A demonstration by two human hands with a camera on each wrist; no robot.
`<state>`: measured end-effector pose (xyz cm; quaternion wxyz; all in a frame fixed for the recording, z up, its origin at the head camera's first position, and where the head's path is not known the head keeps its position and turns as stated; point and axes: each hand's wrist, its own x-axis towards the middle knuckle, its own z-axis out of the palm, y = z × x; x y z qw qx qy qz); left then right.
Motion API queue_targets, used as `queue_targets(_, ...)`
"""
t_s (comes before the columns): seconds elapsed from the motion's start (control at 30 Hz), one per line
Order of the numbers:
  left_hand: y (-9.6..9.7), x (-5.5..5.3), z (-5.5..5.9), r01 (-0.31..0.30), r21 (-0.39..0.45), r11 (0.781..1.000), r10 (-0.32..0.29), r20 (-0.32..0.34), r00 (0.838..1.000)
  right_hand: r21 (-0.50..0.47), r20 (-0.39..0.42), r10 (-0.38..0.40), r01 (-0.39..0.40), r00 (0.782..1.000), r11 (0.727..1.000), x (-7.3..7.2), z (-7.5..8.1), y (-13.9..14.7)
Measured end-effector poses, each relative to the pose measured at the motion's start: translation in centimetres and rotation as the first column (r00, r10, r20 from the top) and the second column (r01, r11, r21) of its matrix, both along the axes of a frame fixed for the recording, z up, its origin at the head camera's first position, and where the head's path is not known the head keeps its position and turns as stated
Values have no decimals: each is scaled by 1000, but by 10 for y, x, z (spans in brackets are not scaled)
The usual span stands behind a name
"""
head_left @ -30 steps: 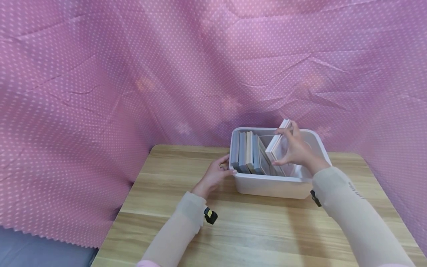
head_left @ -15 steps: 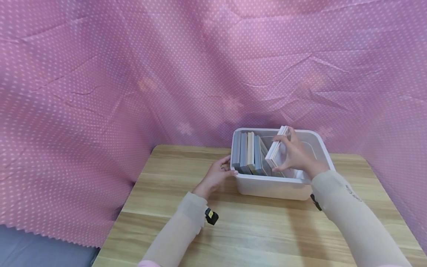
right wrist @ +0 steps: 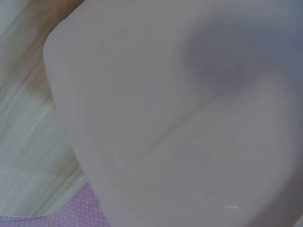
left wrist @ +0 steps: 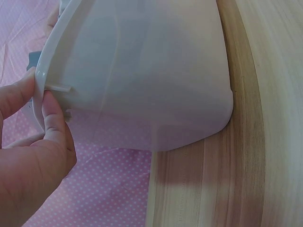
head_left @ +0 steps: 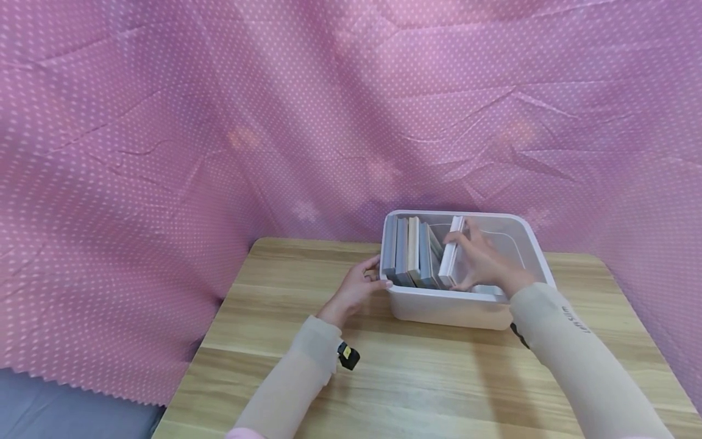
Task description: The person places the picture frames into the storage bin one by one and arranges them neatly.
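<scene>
A white plastic bin (head_left: 466, 314) stands on the wooden table (head_left: 384, 378). Several grey and beige books (head_left: 408, 253) stand upright in its left part. My right hand (head_left: 478, 262) is inside the bin and grips a white book (head_left: 451, 259), which stands almost upright beside the others. My left hand (head_left: 356, 288) holds the bin's left rim; in the left wrist view the thumb and finger (left wrist: 52, 113) pinch the rim of the bin (left wrist: 142, 71). The right wrist view shows only the bin's blurred wall (right wrist: 180, 118).
Pink dotted cloth (head_left: 219, 122) hangs behind and around the table. The right part of the bin (head_left: 515, 244) holds no books. Bare wood (head_left: 417, 390) lies in front of the bin. The table's left edge (head_left: 219, 317) drops off to a grey floor.
My right hand has lowered the white book from above the rim down into the bin and tipped it more upright against the row. The left hand has stayed on the rim.
</scene>
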<state>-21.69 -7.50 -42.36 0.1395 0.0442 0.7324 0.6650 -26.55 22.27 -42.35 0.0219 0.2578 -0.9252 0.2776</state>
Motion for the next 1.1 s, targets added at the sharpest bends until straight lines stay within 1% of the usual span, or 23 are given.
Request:
queue_targets(0.1,1,7,10,-1,-6,1000,1,-10,1000,3,25,16,-16,1000,1000,0,1,-1)
queue_targets(0.2,1,10,14,-6,-7,1000,5,-19,1000,-4,18,58,-58,998,998,-1,1,-2)
queue_targets(0.27,0,11,14,-8,-9,1000,8,-26,1000,-13,3,94,-94,996,995,-2,1,-3)
queue_targets(0.43,0,11,14,-4,-15,1000,4,-14,1000,-32,-35,177,-178,984,983,-4,-2,-4)
queue_targets(0.67,-1,12,15,-4,-11,1000,4,-14,1000,-3,7,203,-203,979,979,-4,-2,-7)
queue_targets(0.83,-2,13,14,4,3,1000,-4,-13,1000,10,21,217,-218,976,976,-5,-3,-10)
queue_targets(0.9,-2,9,5,-3,9,1000,3,-14,1000,12,29,218,-219,975,976,-5,-2,-11)
queue_targets(1.07,-1,-2,-17,-28,-6,1000,27,-16,1000,24,45,218,-219,975,975,-6,-2,-12)
queue_targets(1.1,-1,-2,-17,-26,-11,1000,25,-18,1000,25,47,217,-218,975,976,-7,-2,-12)
